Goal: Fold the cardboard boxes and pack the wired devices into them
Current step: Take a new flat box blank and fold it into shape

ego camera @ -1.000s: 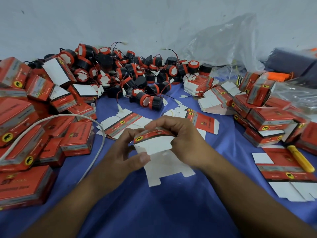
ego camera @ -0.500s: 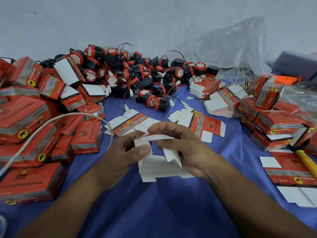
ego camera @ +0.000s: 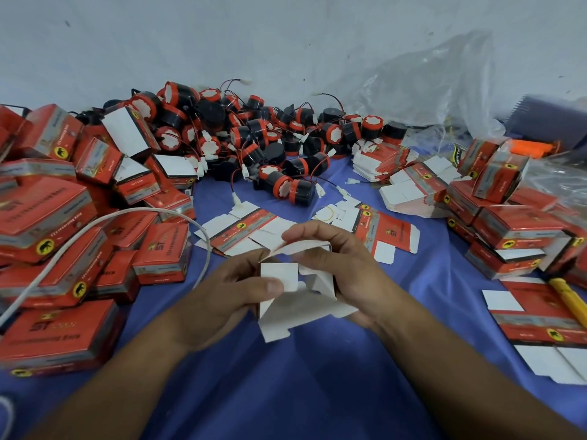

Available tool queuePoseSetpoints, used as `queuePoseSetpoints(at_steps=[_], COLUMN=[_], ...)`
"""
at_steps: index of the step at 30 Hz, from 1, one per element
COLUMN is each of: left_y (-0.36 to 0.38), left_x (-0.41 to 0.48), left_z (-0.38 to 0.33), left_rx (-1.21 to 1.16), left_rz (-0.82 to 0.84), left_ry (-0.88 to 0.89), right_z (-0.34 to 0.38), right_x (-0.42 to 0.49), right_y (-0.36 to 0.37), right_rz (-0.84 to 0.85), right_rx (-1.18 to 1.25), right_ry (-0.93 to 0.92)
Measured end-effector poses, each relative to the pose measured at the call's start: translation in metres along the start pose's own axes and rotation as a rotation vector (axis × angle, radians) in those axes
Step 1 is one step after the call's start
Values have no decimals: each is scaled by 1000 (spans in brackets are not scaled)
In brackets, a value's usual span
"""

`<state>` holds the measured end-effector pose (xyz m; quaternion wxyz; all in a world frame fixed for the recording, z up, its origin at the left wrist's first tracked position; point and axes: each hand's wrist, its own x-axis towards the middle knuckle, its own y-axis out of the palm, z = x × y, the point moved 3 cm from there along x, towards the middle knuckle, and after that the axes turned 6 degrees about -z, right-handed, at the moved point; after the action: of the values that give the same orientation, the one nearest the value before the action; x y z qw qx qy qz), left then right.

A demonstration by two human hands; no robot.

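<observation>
Between both hands is a half-folded cardboard box (ego camera: 287,308), its white inside facing me. My left hand (ego camera: 228,290) pinches a side flap with the thumb on top. My right hand (ego camera: 343,268) curls over the far side and holds the top flap bent inward. A heap of black-and-red wired devices (ego camera: 254,144) lies at the back of the blue cloth. Flat unfolded boxes (ego camera: 244,230) lie just beyond my hands, with another flat box (ego camera: 387,230) to their right.
Packed red boxes (ego camera: 63,236) pile up on the left, crossed by a white cable (ego camera: 127,217). More red boxes (ego camera: 511,227) stack on the right, with flat blanks (ego camera: 540,325) and a yellow tool (ego camera: 568,300) near them. A clear plastic bag (ego camera: 428,90) sits at the back right.
The box has turned so its white inside faces me. My hands have bent its flaps further inward, and the view has shifted slightly.
</observation>
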<state>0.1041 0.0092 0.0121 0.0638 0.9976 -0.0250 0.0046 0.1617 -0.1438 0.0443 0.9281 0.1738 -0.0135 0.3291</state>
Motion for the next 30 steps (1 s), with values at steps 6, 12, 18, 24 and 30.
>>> queuePoseSetpoints(at_steps=[6,12,18,24,30], left_y=[-2,-12,-6,2,1], left_x=[9,12,9,19,17], left_z=[0,-4,-1,-5,-3], left_rx=[36,-57,-162,-135,-17], left_rz=[-156,-463,-541,-537,-384], left_ry=[128,242,180,293,326], right_z=[-3,-15,-9,-10,-12], right_x=[-1,-1,4,7,10], right_y=[4,1,-9,-4,-4], right_rz=[-86,139,207,-13,-118], right_rx=[-245,-446,-454,-262,-204], right_ry=[-197,-106,-86,-144,-124])
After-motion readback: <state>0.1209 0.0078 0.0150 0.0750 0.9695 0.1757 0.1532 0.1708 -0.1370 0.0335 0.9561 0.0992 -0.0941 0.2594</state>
